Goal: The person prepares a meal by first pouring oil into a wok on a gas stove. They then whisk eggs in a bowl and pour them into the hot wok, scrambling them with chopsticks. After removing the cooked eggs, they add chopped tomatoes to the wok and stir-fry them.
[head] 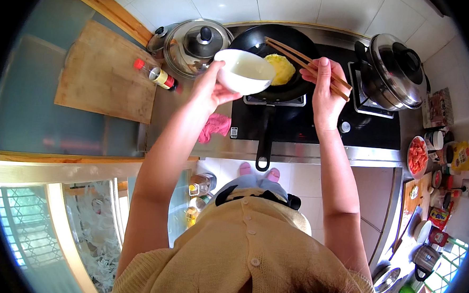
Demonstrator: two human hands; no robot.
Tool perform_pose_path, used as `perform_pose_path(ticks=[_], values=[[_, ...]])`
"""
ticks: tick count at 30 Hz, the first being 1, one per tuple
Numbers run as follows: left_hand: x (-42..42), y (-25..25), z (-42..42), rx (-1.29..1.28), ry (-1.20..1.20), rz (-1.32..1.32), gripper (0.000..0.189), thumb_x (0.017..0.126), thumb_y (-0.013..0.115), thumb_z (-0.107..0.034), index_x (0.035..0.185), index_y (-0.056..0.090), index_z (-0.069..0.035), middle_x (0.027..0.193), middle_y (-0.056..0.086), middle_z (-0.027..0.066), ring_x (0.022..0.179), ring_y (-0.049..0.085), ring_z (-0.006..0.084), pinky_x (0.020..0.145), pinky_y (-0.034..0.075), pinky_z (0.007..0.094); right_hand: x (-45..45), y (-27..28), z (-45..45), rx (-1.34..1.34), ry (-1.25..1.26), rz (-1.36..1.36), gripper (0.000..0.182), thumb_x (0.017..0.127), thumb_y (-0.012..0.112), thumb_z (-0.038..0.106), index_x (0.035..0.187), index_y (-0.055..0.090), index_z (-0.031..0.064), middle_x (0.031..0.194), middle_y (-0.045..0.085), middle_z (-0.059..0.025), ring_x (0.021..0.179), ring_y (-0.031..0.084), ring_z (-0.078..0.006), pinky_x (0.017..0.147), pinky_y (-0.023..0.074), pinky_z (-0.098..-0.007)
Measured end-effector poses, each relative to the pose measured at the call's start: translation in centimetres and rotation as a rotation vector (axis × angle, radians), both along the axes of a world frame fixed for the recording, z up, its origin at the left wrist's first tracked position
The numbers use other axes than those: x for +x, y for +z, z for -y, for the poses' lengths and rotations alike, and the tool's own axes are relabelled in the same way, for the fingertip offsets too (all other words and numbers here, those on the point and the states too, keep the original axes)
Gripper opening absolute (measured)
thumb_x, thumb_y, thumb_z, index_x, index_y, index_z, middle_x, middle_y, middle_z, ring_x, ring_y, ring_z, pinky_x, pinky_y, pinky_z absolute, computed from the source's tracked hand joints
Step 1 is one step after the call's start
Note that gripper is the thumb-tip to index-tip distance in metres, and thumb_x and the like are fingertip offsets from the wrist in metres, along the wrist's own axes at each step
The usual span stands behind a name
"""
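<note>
My left hand [212, 85] grips a white bowl [244, 77] by its left side, tilted over the left edge of a black wok [264, 34]. Only a little pale residue shows inside the bowl. Yellow egg [280, 70] lies in the wok, partly hidden by the bowl's rim. The wok sits on the left burner with its black handle [265, 136] towards me. Between the fingers and thumb of my right hand [327, 85] is a pair of wooden chopsticks [293, 53], their tips above the wok.
A lidded pot [397, 71] stands on the right burner. Left of the wok are a glass lid [184, 44], a sauce bottle [158, 75], a pink cloth [215, 127] and a wooden board [111, 74]. A bowl of chopped red food [417, 156] stands at the right.
</note>
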State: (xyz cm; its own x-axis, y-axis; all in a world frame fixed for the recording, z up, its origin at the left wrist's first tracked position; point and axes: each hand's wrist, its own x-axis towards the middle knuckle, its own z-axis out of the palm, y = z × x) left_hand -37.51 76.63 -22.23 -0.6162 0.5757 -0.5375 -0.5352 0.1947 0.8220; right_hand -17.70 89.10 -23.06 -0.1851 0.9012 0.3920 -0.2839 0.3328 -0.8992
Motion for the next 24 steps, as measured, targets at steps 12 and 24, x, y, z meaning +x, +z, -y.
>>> perform_pose_path(ticks=[12,24], values=[[-4.2,-8.5,14.9,0.459,0.177,0.612,0.052,0.086,0.053,-0.031,0.122,0.046,0.006,0.122,0.050,0.0245,0.113,0.053,0.0370,0.091,0.052,0.0502,-0.7,-2.6,1.0,0.185,0.010,0.473,0.019,0.093,0.062,0.015,0.097,0.065,-0.0031,0.082,0.067,-0.0068,0.069,0.064,-0.0099,0.062,0.0520,-0.0224],[-10.9,-15.6,21.9,0.421,0.277,0.326,0.048,0.081,0.054,-0.006,0.125,0.037,0.003,0.123,0.049,0.0195,0.116,0.050,0.0369,0.098,0.046,0.0590,-10.4,-0.3,16.3,-0.199,0.469,0.359,0.038,0.097,0.052,0.033,0.100,0.063,-0.0034,0.088,0.067,-0.0124,0.074,0.068,-0.0197,0.069,0.0570,-0.0307]])
